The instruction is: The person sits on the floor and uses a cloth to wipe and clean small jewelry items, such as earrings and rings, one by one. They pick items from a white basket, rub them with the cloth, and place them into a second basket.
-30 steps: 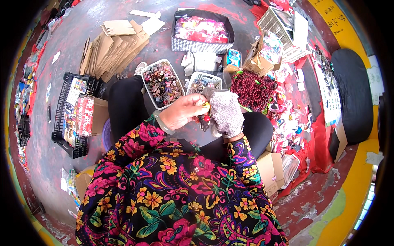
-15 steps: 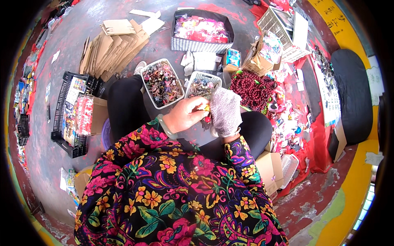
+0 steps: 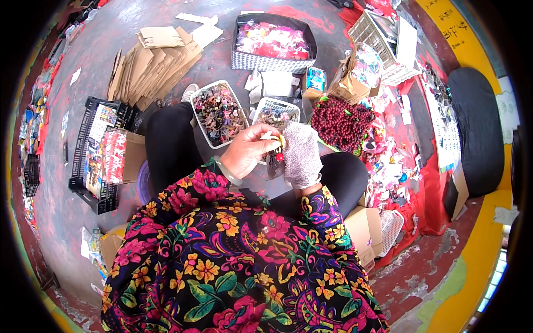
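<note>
A stack of flat cardboard pieces (image 3: 155,64) is seen on the grey floor (image 3: 83,233). A black crate (image 3: 94,152) full of packets is set to the left of it. At the top, a checked box (image 3: 272,41) is filled with pink and white bags. A heap of dark red beads (image 3: 341,119) is piled on the right, next to a red cloth (image 3: 427,205). A black cushion (image 3: 474,127) is laid by the yellow stripe (image 3: 488,244).

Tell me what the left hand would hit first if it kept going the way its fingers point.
The left hand points toward the right hand, gloved in grey; it would likely meet the small piece pinched between them, then that glove.
</note>
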Demonstrator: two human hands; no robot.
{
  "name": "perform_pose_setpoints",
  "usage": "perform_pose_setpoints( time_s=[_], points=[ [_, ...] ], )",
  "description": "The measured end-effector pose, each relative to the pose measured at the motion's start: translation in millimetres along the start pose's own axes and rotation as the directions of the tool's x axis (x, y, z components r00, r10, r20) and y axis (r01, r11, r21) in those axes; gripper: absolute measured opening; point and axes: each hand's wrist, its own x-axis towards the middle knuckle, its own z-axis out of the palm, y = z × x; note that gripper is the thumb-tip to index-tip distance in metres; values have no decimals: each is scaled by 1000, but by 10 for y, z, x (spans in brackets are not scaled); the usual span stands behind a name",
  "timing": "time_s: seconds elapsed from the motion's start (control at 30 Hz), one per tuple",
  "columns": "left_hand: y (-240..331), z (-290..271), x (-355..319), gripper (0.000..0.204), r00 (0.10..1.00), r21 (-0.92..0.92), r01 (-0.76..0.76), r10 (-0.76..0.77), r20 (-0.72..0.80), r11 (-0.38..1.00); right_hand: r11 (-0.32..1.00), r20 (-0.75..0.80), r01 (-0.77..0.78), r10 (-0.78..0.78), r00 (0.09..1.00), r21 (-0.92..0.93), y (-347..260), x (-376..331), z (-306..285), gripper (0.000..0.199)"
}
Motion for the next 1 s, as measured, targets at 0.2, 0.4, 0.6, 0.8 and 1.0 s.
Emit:
perform_pose_setpoints(
  time_s=[0.2, 0.4, 0.6, 0.8, 1.0],
  points=[
    [-67, -17, 2, 13, 994, 51, 45, -40, -98, 998, 983, 37, -34, 42, 998, -181, -35, 14, 15, 12],
    [36, 34, -2, 8, 983, 269, -46, 91, -159, 962, 998, -9, 20, -20, 1000, 51, 62, 55, -29, 21],
    [20, 29, 7, 14, 971, 601, -199, 240, 13, 774, 959, 158, 128, -89, 983, -253, -67, 108, -90, 15],
    [-6, 10, 22, 15, 976, 577, -195, 213, 37, 793, 993, 159, 80, -65, 985, -87, -20, 112, -87, 12],
    [31, 33, 21, 17, 978, 681, -181, 203, 48, 710, 996, 104, 70, -64, 992, -49, 69, 77, 27, 14]
  ],
)
